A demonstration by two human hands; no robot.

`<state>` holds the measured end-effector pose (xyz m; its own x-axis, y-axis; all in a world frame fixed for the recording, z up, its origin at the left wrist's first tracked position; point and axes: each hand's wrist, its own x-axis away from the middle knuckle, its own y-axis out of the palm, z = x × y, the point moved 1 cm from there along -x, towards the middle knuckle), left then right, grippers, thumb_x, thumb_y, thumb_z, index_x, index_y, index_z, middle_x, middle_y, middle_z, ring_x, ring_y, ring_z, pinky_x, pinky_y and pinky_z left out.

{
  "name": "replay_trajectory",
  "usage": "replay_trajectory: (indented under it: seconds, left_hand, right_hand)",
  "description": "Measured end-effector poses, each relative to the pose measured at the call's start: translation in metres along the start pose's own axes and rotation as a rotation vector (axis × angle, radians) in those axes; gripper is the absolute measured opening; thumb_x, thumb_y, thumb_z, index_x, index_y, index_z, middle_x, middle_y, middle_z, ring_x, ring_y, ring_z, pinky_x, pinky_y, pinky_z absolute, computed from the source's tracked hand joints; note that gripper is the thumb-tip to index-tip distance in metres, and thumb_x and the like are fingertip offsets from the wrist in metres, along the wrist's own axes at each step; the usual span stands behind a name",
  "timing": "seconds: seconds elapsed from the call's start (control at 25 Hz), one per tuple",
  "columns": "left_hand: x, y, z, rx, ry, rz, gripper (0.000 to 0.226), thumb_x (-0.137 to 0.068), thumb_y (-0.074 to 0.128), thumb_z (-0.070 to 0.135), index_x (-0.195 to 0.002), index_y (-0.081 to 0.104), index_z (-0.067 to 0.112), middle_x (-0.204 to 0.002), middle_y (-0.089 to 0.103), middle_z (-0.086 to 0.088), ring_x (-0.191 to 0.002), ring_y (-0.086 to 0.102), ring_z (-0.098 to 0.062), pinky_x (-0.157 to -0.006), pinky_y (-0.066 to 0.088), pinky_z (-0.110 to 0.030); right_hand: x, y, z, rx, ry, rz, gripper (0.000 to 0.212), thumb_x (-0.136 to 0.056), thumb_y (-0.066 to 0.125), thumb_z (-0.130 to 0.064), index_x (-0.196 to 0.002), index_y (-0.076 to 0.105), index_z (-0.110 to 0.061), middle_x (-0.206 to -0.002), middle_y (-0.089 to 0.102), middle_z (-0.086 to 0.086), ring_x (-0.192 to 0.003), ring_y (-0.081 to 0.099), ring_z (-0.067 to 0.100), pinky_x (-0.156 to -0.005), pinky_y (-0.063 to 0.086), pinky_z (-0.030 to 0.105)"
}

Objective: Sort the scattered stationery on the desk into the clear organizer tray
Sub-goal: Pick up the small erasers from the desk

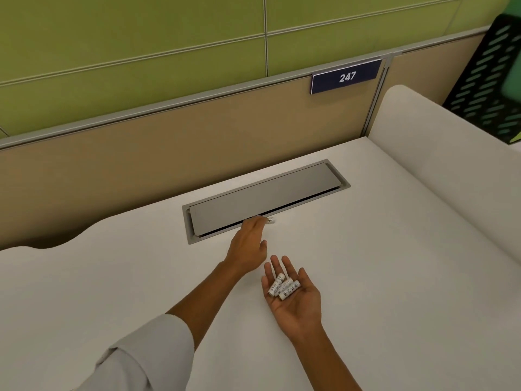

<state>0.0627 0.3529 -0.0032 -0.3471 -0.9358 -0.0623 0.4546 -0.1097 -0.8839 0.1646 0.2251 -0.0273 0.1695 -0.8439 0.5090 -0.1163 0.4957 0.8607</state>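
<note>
- Head view shows the left hand (248, 244) reaching forward across the white desk top (380, 277), fingers extended, fingertips (258, 220) over the near end of a small white cylindrical item with printed lettering (270, 220).
- Whether the left fingers already pinch this item or only touch it cannot be told; the hand covers most of it.
- Small white item lies at the near edge of the grey recessed cable hatch (265, 201), long axis running left to right along that edge, its exposed end pointing right of the fingertips.
- Left hand is the nearer one; in my judgement the coming move is a pinch across the short axis, then a draw back toward the other hand.
- Right hand (293, 294) rests palm up and relaxed, just behind and right of the left hand, cradling three similar white printed cylinders (283, 286) that lie across the palm.
- Clear organizer tray is not in view.
- Blue plate reading 247 (346, 77) hangs on the beige partition (141, 153) behind.
</note>
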Motion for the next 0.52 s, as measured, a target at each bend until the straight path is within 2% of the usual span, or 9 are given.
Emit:
replay_trajectory:
  seconds: [0.08,0.2,0.28,0.4,0.52]
  left_hand:
    - [-0.022,0.013,-0.002,-0.078,0.017,-0.020,0.055,-0.093,0.055,0.014,-0.144,0.035,0.017,-0.150,0.037,-0.004,-0.135,0.038,-0.022,-0.107,0.038,-0.031]
    - [-0.043,0.029,-0.005,-0.259,0.032,0.011,0.048,-0.093,0.056,0.013,-0.139,0.043,0.015,-0.143,0.044,-0.006,-0.129,0.041,-0.023,-0.104,0.043,-0.031]
    - [-0.042,0.034,-0.007,-0.264,-0.008,0.028,0.041,-0.094,0.057,0.013,-0.133,0.049,0.012,-0.138,0.049,-0.007,-0.124,0.046,-0.022,-0.102,0.044,-0.029]
    - [-0.020,0.026,0.000,0.002,-0.127,0.066,0.033,-0.095,0.056,0.016,-0.127,0.055,0.010,-0.131,0.056,-0.008,-0.116,0.054,-0.021,-0.101,0.046,-0.029]
    - [0.019,-0.002,0.019,0.365,-0.176,0.228,0.028,-0.087,0.068,0.018,-0.114,0.061,0.016,-0.103,0.067,0.001,-0.088,0.063,-0.012,-0.081,0.054,-0.020]
  right_hand:
    - [0.000,-0.004,-0.005,-0.002,0.002,-0.015,0.046,-0.099,0.046,-0.036,-0.131,0.061,-0.007,-0.137,0.062,0.018,-0.121,0.063,0.037,-0.095,0.050,0.050]
    - [-0.002,-0.010,-0.010,-0.002,0.014,-0.014,0.049,-0.097,0.048,-0.038,-0.131,0.062,-0.005,-0.138,0.060,0.019,-0.123,0.061,0.039,-0.095,0.050,0.051]
    - [-0.005,-0.011,-0.012,0.022,0.024,-0.007,0.051,-0.094,0.053,-0.039,-0.129,0.064,-0.004,-0.138,0.060,0.020,-0.125,0.059,0.039,-0.096,0.050,0.051]
    - [-0.004,-0.009,-0.011,0.069,0.023,0.012,0.056,-0.089,0.057,-0.042,-0.130,0.064,-0.004,-0.137,0.060,0.021,-0.125,0.059,0.040,-0.098,0.048,0.052]
    - [0.008,-0.002,-0.005,0.141,0.010,0.047,0.064,-0.086,0.059,-0.049,-0.132,0.060,-0.004,-0.135,0.062,0.022,-0.122,0.061,0.040,-0.101,0.047,0.052]
